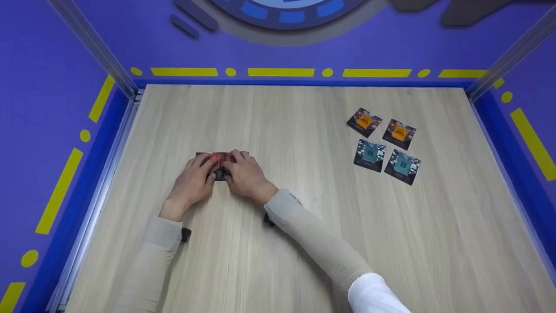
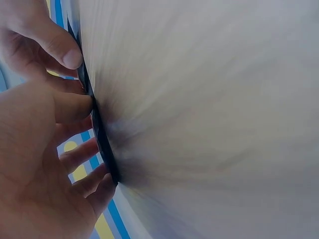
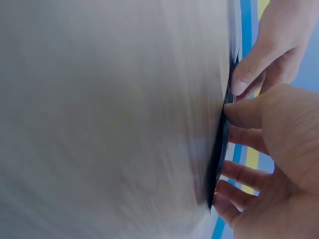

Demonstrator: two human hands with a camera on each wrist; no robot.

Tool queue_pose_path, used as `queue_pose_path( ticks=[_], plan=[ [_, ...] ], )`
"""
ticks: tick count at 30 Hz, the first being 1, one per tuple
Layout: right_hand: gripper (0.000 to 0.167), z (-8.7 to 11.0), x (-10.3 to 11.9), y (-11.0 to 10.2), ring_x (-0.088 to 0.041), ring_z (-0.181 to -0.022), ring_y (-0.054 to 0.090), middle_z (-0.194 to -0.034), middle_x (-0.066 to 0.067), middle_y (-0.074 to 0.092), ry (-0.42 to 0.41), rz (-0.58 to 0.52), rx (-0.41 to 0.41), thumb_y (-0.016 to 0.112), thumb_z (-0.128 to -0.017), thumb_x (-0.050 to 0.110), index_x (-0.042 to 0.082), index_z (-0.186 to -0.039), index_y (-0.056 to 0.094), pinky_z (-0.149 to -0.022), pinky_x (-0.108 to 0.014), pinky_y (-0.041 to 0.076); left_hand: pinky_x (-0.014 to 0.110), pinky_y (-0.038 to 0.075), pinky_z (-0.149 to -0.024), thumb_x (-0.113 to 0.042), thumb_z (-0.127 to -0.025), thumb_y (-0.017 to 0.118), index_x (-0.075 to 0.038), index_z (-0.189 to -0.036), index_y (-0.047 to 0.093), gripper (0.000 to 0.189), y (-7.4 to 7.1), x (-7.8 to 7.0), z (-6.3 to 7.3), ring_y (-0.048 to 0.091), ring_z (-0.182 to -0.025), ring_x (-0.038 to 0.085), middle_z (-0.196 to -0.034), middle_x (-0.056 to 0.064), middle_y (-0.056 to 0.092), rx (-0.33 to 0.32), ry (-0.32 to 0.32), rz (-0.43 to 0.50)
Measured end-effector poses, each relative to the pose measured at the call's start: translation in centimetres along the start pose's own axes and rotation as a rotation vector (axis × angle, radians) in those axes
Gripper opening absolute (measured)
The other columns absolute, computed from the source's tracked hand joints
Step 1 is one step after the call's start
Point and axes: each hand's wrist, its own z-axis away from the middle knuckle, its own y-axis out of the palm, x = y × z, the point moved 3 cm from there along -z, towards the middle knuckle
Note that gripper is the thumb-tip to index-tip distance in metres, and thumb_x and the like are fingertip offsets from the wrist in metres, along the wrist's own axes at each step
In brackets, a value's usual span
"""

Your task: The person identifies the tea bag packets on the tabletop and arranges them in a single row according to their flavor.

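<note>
A flat square card (image 1: 220, 174), dark with red print, lies on the left part of the table under both hands. My left hand (image 1: 191, 180) presses fingertips and thumb on its left side. On its right side rest the fingertips of my right hand (image 1: 248, 176), the two thumbs close together near the middle. Seen edge-on in the left wrist view, the dark card (image 2: 103, 144) looks thin and slightly bent, its far end a little raised. In the right wrist view, the spread fingers (image 3: 244, 174) touch its upper face. Much of its print is hidden by the hands.
Several similar square cards lie at the right: two with orange centres, the left (image 1: 364, 122) and right (image 1: 399, 134), and two with teal centres, the left (image 1: 370, 155) and right (image 1: 402, 167). Blue panels (image 1: 282, 56) border the wooden table (image 1: 304, 130).
</note>
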Motion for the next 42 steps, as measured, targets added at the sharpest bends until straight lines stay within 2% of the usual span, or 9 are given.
queue_pose_path(
  ticks=[13,21,30,39,42],
  plan=[
    [0.041,1.0,0.3,-1.1,-0.034,-0.141,0.049,-0.151,-0.012,0.053,-0.048,-0.035,-0.042,0.064,-0.104,0.029,0.02,-0.144,0.066,-0.116,-0.048,0.049,0.061,0.039,-0.123,-0.009,-0.102,0.063,-0.002,-0.152,0.056,0.05,0.0,0.0,-0.2,0.045,-0.146,0.05,-0.157,0.025,0.05,-0.014,0.02,-0.004],
    [0.041,2.1,-1.2,-2.4,-0.034,-0.143,0.048,-0.153,-0.013,0.051,-0.025,-0.076,-0.068,0.065,-0.104,0.029,0.018,-0.143,0.066,-0.116,-0.05,0.048,0.061,0.038,-0.123,-0.011,-0.103,0.061,-0.002,-0.153,0.055,0.051,-0.2,-0.1,-0.4,0.043,-0.148,0.05,-0.158,0.025,0.048,0.002,-0.011,-0.002],
    [0.047,4.2,-5.3,-4.7,-0.039,-0.148,0.045,-0.157,-0.017,0.049,0.015,-0.108,-0.098,0.065,-0.105,0.028,0.014,-0.15,0.061,-0.123,-0.053,0.041,0.061,0.037,-0.124,-0.011,-0.104,0.058,-0.002,-0.155,0.052,0.052,0.1,-0.2,-0.1,0.039,-0.152,0.048,-0.161,0.024,0.045,0.022,-0.044,0.017],
    [0.048,7.0,-10.8,-7.0,-0.043,-0.146,0.046,-0.157,-0.022,0.049,0.054,-0.098,-0.168,0.065,-0.105,0.025,0.005,-0.149,0.06,-0.114,-0.059,0.048,0.063,0.038,-0.123,-0.012,-0.104,0.059,-0.001,-0.154,0.053,0.052,0.1,-0.3,0.0,0.04,-0.151,0.048,-0.16,0.025,0.046,0.018,-0.053,0.009],
    [0.049,8.0,-12.4,-7.6,-0.043,-0.146,0.046,-0.158,-0.021,0.048,0.069,-0.096,-0.186,0.065,-0.105,0.024,0.005,-0.15,0.059,-0.115,-0.06,0.046,0.063,0.038,-0.123,-0.012,-0.104,0.059,-0.002,-0.155,0.053,0.052,0.2,-0.4,-0.1,0.04,-0.151,0.048,-0.16,0.025,0.046,0.012,-0.051,0.011]
  ],
)
